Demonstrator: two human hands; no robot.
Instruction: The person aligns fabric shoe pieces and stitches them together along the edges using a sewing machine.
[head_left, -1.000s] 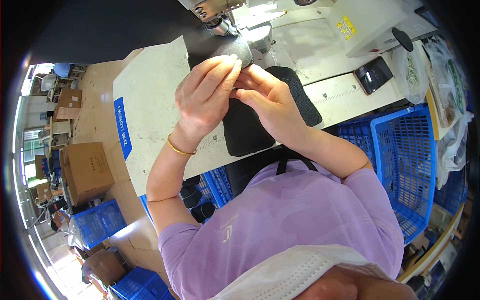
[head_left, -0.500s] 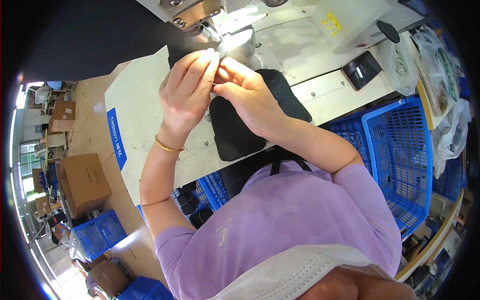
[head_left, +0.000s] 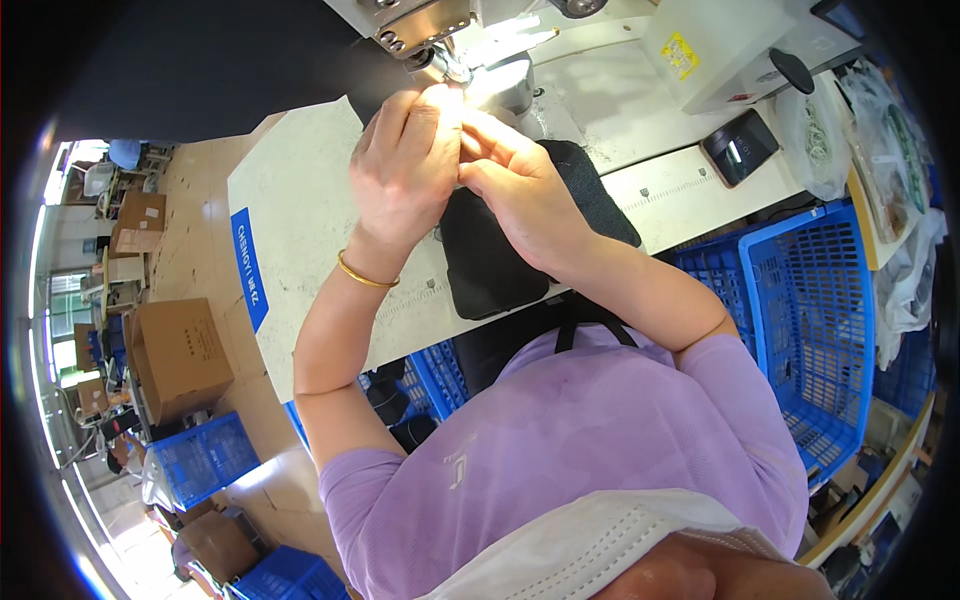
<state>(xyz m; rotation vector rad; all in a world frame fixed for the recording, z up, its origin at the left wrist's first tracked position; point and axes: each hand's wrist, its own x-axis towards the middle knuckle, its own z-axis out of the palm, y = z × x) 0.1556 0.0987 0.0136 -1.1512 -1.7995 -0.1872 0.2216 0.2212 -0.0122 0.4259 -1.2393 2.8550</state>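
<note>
Close under the needle area of a sewing machine (head_left: 428, 32), both hands meet with their fingertips together. My left hand (head_left: 408, 170), a gold bangle at its wrist, is closed in a pinch. Against it, my right hand (head_left: 525, 195) is also pinched, thumb against fingers. Whatever they hold is too small or hidden behind the fingers. Below the hands a black padded piece (head_left: 492, 265) with rounded corners lies at the table's near edge. A second dark textile piece (head_left: 598, 200) lies beside it, partly behind my right hand.
The white machine table (head_left: 300, 210) carries a black phone (head_left: 740, 148) and a clear bag of pale thread or cord (head_left: 818, 145) at right. Blue plastic baskets (head_left: 812, 330) stand at my right. Cardboard boxes (head_left: 180, 355) and a blue crate (head_left: 205, 460) sit on the floor at left.
The whole view has shifted slightly, so the table and machine appear farther right. Both hands stay together by the needle area, with the left hand turned a little.
</note>
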